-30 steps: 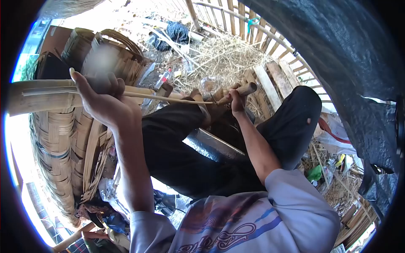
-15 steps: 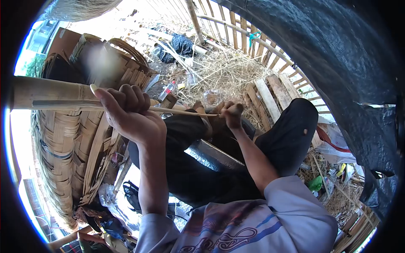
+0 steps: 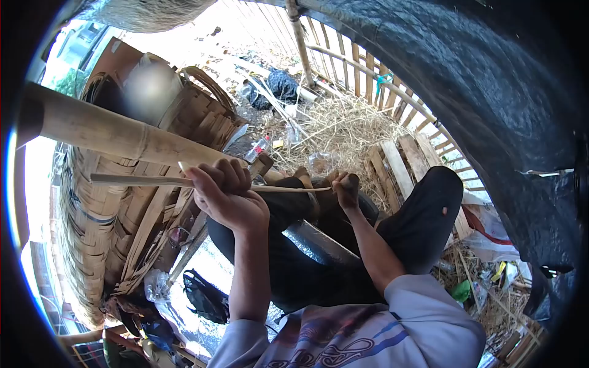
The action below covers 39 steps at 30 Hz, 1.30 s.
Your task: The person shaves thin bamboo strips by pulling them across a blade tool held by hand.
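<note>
The left hand (image 3: 230,197), left of the frame's center, is gripping a thin bamboo strip (image 3: 141,180) with curled fingers. The strip is extending from the left of the frame to the right hand (image 3: 345,192), near the center. The right hand is gripping a wooden handle (image 3: 350,180), whose round end is showing. A thick bamboo pole (image 3: 104,126) is slanting across the upper left. A plastic bottle (image 3: 258,147) is lying above the hands.
</note>
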Each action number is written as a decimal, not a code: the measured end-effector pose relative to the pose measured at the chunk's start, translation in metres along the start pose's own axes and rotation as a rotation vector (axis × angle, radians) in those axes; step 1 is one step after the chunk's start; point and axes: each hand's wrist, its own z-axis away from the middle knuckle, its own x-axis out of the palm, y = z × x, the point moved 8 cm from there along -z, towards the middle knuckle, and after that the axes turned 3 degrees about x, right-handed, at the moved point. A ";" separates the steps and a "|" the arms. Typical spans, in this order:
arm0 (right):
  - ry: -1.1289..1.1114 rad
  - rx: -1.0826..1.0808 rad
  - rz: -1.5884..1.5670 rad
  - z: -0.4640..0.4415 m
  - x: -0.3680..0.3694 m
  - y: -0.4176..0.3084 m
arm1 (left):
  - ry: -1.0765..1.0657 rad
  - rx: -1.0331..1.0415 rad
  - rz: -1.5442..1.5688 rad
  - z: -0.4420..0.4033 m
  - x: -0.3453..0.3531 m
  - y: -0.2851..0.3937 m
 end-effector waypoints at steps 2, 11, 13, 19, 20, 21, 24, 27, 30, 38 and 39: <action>0.097 0.082 -0.032 -0.002 -0.012 0.002 | 0.030 -0.066 -0.015 0.015 -0.014 -0.013; 0.482 0.347 0.056 0.013 -0.056 -0.007 | -0.009 0.001 -0.127 0.049 -0.027 -0.017; 0.516 0.290 -0.018 0.014 -0.061 0.004 | 0.005 -0.034 -0.101 0.053 -0.034 -0.018; 0.467 0.243 -0.226 0.016 -0.057 -0.028 | -0.050 -0.011 0.069 0.063 -0.046 -0.020; 0.455 0.236 -0.302 0.014 -0.054 -0.032 | -0.013 0.029 0.046 0.062 -0.050 -0.018; 0.452 0.232 -0.301 0.012 -0.054 -0.036 | 0.025 0.072 0.023 0.061 -0.054 -0.017; 0.364 0.161 -0.502 0.009 -0.042 -0.050 | 0.118 0.128 0.006 0.054 -0.061 -0.014; 0.302 0.183 -0.545 0.005 -0.034 -0.059 | 0.162 0.171 -0.055 0.048 -0.065 -0.016; 0.284 0.145 -0.548 0.002 -0.028 -0.067 | 0.172 0.220 -0.049 0.044 -0.061 -0.015; 0.238 0.166 -0.406 -0.004 -0.017 -0.044 | 0.196 0.253 -0.164 0.029 -0.050 -0.020; 0.232 0.191 -0.403 -0.004 -0.018 -0.048 | 0.218 0.244 -0.201 0.028 -0.053 -0.021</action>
